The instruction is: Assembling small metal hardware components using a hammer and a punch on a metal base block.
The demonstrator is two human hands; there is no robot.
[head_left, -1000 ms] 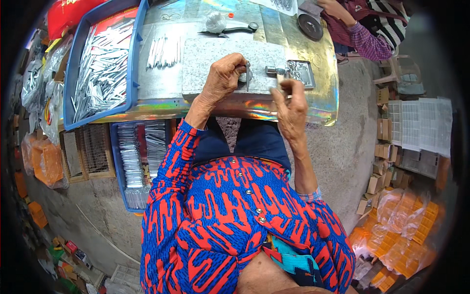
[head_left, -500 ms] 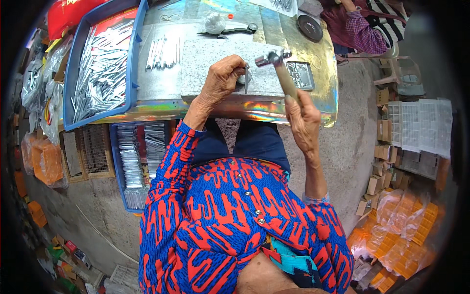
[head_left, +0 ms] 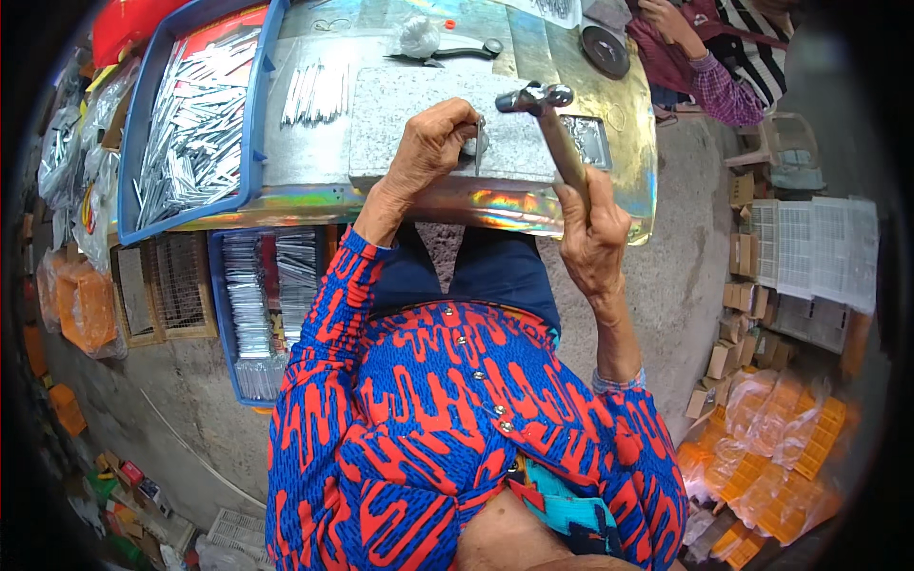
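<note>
My left hand (head_left: 433, 143) is closed in a pinch on a thin metal strip (head_left: 479, 152), which stands over the grey stone slab (head_left: 386, 109). A small rounded metal thing beside the strip is partly covered by my fingers. In my right hand (head_left: 595, 233) is a ball-peen hammer (head_left: 564, 152), gripped by its wooden handle. Its shiny head is raised above the slab's right side, apart from the strip. Behind the hammer lies a small dark tray (head_left: 604, 143) of tiny metal parts, partly hidden. A row of slim metal strips (head_left: 314, 95) rests left of the slab.
A blue bin (head_left: 255, 157) of loose metal strips stands on the table's left. Dark-handled pliers or cutters (head_left: 462, 52) and a round dark dish (head_left: 602, 52) lie farther back. Another blue bin (head_left: 222, 314) sits below the table. A co-worker's sleeve (head_left: 724, 90) shows at far right.
The hammer head has risen and looks larger, and my right hand has shifted slightly right and down. My left hand keeps its pinch. The co-worker's hand has come lower into view.
</note>
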